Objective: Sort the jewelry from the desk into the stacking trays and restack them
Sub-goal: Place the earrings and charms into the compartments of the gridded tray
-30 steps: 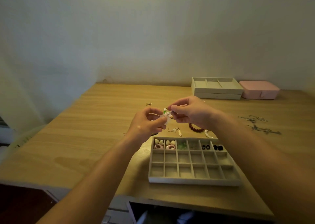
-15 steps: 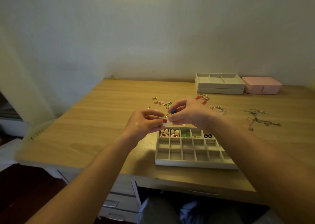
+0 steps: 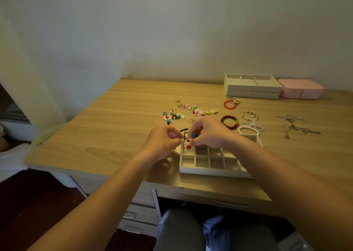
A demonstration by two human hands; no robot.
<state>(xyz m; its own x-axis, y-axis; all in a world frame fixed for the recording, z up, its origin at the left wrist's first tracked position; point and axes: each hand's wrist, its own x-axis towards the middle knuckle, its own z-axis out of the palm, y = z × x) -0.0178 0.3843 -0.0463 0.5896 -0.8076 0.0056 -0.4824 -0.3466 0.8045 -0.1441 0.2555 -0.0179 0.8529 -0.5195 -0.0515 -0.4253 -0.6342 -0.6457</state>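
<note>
Fingers (image 3: 198, 128) of the right hand (image 3: 210, 134) pinch a blue-beaded earring (image 3: 194, 135) above the far-left corner of the grid tray (image 3: 210, 171) on the desk (image 3: 124, 136). The left hand (image 3: 162, 141) curls beside a red-beaded earring (image 3: 188, 147); whether it grips it is unclear.

Open wood is stretching across the left half of the desk (image 3: 114, 136). Loose earrings (image 3: 179, 115) are crowding the strip behind the divided tray (image 3: 210, 171); bracelets (image 3: 230, 121) are hemming its far right corner. The left hand (image 3: 164, 143), pinching a red-bead earring (image 3: 188, 147), and the right hand (image 3: 210, 134), pinching a blue-bead earring (image 3: 194, 135), are covering its back cells.
</note>
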